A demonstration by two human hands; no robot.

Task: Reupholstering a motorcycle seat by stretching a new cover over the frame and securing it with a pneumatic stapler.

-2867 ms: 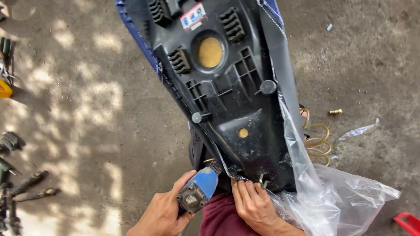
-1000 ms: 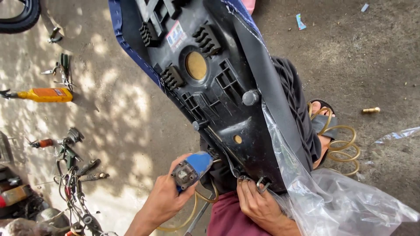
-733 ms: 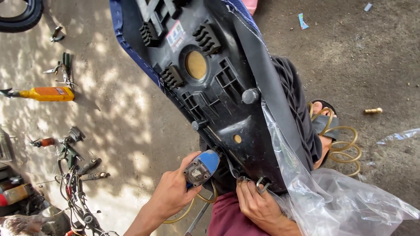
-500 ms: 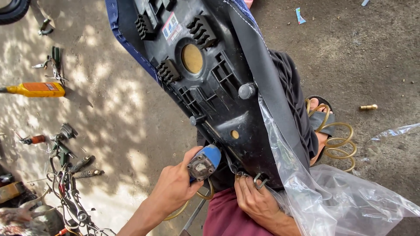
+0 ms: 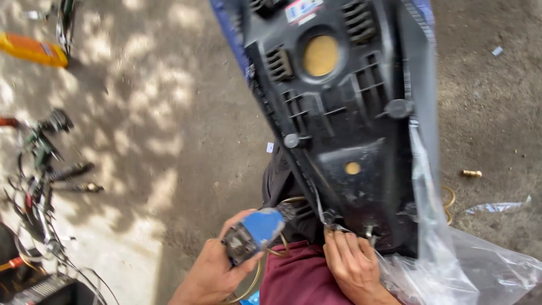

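An upturned black plastic seat base [image 5: 344, 130] with a blue cover edge stands tilted up from my lap. My left hand [image 5: 217, 271] grips a blue stapler tool [image 5: 254, 232] with its nose pointed at the seat's lower left rim. My right hand [image 5: 353, 265] presses the cover edge and clear plastic film [image 5: 451, 265] against the seat's bottom rim, fingers curled on it. A yellow coiled hose [image 5: 265, 265] runs under the tool.
Hand tools and cables [image 5: 45, 164] lie on the ground at left, with an orange-handled tool [image 5: 34, 49] at the top left. A small brass fitting [image 5: 470, 173] lies at right on the dirt floor [image 5: 169, 124].
The view swung and blurred. My left hand drew the blue tool slightly down and away from the seat rim. My right hand stays on the seat's bottom edge.
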